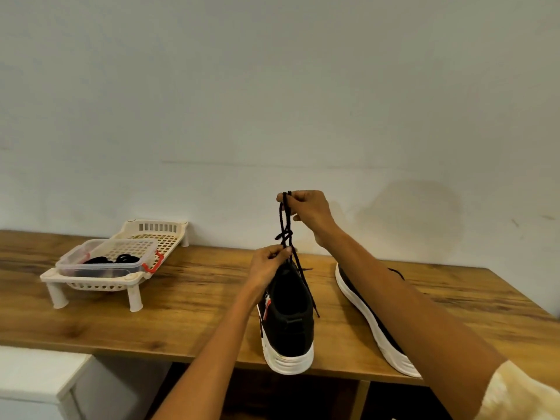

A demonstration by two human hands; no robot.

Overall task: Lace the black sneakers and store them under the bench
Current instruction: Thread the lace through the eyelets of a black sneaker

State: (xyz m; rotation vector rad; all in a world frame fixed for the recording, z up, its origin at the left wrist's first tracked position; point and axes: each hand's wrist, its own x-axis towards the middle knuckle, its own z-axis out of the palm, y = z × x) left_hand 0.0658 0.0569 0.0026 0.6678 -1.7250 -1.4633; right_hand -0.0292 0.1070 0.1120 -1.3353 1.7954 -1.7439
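Note:
A black sneaker (289, 322) with a white sole stands on the wooden bench top (188, 301), its heel toward me at the front edge. Its black lace (285, 225) rises from the shoe and is crossed in a knot between my hands. My left hand (269, 262) pinches the lace just above the shoe's tongue. My right hand (309, 210) holds the lace ends up higher, against the wall. A second black sneaker (366, 313) lies to the right, partly hidden behind my right forearm.
A cream slotted rack (91, 283) on short legs stands at the left of the bench top. It carries a clear box (100, 266) with red clips and black laces inside. A white cabinet (36, 380) sits low left. Dark open space (272, 395) lies under the bench.

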